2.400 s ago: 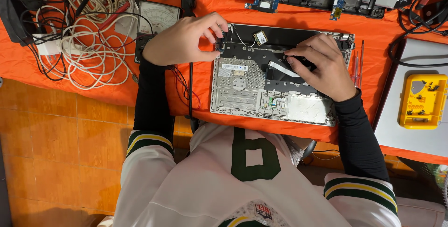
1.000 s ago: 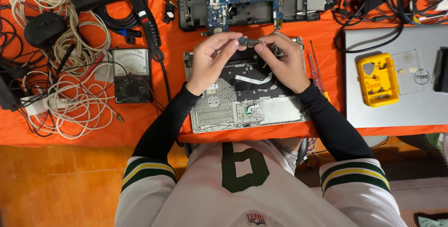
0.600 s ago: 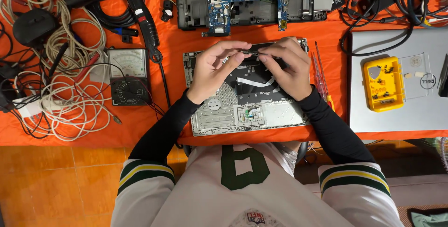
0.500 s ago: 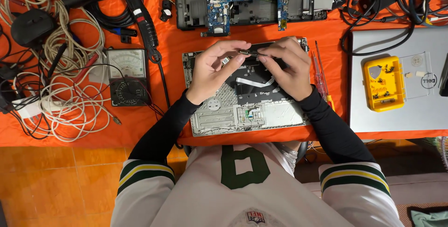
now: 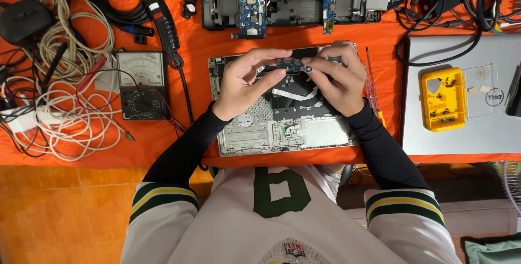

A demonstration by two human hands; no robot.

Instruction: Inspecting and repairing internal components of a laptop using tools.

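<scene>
Head view. The left hand (image 5: 245,82) and right hand (image 5: 336,76) each close a fingertip grip on opposite ends of a small blue circuit board (image 5: 291,66), held just above the opened laptop base (image 5: 282,128) on the orange-covered counter (image 5: 195,52). An analogue multimeter (image 5: 142,85) lies to the left; a yellow parts box (image 5: 444,99) rests on a closed silver laptop (image 5: 461,133).

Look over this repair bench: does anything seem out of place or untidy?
Yes. White and black cables sprawl tangled at the left, running across the analogue meter. A yellow screw tray sits on a closed silver laptop.
</scene>
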